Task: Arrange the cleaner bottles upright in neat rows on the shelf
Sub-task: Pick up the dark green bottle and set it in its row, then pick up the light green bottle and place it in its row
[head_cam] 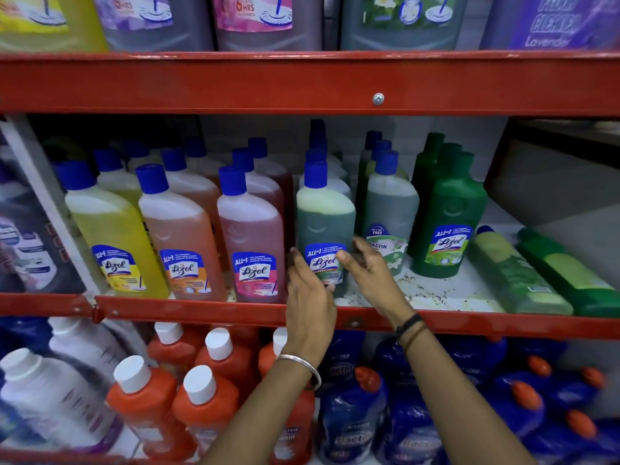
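On the middle shelf (201,305) stand rows of blue-capped cleaner bottles: yellow (114,229), orange (181,229), pink (251,229). A grey-green bottle (325,216) stands upright at the front of the fourth row. My left hand (308,293) presses flat on its left side. My right hand (369,273) clasps its right side, thumb on the label. To the right stand a paler grey-green bottle (391,209) and a dark green bottle (449,216), each heading a row. At the far right, a light green bottle (513,273) and a dark green bottle (567,273) lie on their sides.
A red beam (302,85) runs above the shelf, with large jugs (268,21) on top. Below are white-capped orange bottles (144,404) and dark blue bottles (352,414). Dark specks litter the white shelf floor (436,292) in front of the green rows.
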Demonstrator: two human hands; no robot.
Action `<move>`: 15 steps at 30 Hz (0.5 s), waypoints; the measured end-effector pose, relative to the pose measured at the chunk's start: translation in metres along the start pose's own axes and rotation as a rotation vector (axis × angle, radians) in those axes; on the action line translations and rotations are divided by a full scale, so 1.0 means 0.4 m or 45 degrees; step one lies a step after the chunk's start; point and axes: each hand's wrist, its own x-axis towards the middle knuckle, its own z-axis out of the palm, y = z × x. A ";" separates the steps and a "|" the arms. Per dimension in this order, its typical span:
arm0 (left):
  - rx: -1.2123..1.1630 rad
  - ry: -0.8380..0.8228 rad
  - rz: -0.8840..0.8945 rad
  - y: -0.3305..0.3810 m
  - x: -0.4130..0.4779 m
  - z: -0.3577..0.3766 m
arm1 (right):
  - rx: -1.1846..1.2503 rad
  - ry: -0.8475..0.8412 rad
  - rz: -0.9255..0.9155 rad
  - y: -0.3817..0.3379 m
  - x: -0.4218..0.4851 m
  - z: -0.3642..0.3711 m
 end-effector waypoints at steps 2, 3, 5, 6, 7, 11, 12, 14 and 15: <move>-0.023 0.016 0.015 0.009 -0.009 0.001 | -0.138 0.021 -0.020 0.003 -0.010 0.003; -0.026 0.045 0.051 0.020 -0.019 0.005 | -0.243 0.045 -0.024 0.005 -0.021 -0.005; -0.048 0.147 0.196 0.043 -0.040 0.010 | -0.352 0.136 -0.030 0.005 -0.050 -0.026; -0.084 0.197 0.294 0.063 -0.050 0.018 | -0.359 0.194 -0.046 0.001 -0.069 -0.053; -0.117 0.237 0.385 0.076 -0.055 0.022 | -0.379 0.247 -0.075 -0.007 -0.085 -0.075; -0.297 0.179 0.614 0.176 -0.058 0.097 | -0.696 0.577 -0.116 -0.042 -0.161 -0.265; -0.372 0.091 0.616 0.210 -0.059 0.130 | -0.807 0.673 -0.051 -0.049 -0.181 -0.326; -0.498 -0.162 0.471 0.267 -0.060 0.198 | -1.113 0.807 0.192 -0.055 -0.214 -0.428; -0.532 -0.291 0.348 0.293 -0.058 0.238 | -1.279 0.823 0.349 -0.059 -0.228 -0.469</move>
